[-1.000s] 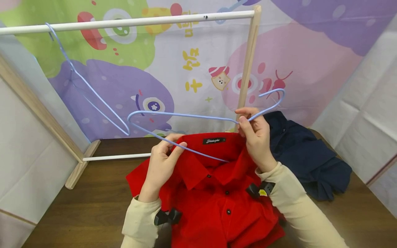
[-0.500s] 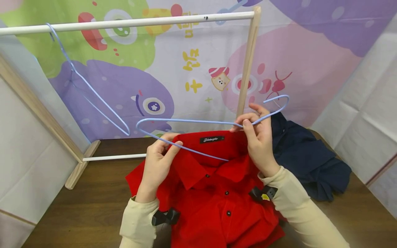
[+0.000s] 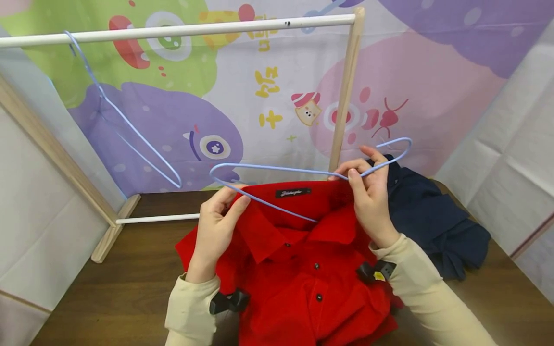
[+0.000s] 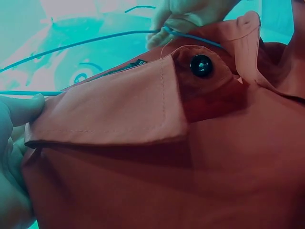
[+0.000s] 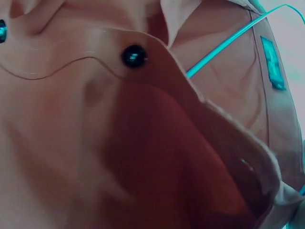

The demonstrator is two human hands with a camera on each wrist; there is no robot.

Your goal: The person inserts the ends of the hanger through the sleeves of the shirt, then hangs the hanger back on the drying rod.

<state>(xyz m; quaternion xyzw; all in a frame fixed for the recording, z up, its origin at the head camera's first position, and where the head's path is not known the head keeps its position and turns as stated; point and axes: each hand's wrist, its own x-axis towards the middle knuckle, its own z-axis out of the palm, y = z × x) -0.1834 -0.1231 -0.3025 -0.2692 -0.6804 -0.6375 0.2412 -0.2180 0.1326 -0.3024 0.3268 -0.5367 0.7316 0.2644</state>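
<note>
A red buttoned shirt (image 3: 294, 288) lies on the table, its collar raised and a black label inside the neck. The left hand (image 3: 216, 228) pinches the collar's left edge, also seen in the left wrist view. A light blue wire hanger (image 3: 277, 168) slants over the collar, one end of it running down into the neck opening. By its neck, just under the hook, the right hand (image 3: 370, 199) pinches the hanger. The right wrist view shows the hanger wire (image 5: 224, 45) passing behind the shirt's front edge.
Another blue hanger (image 3: 130, 125) hangs from the white rail (image 3: 182, 31) of a wooden-framed rack at the left. A dark navy garment (image 3: 433, 216) lies crumpled on the brown table (image 3: 99, 298) at the right. A patterned cloth hangs behind.
The right hand has moved right and slightly down with the hanger, whose near arm shifted right across the collar. The left hand has moved slightly left, still pinching the collar.
</note>
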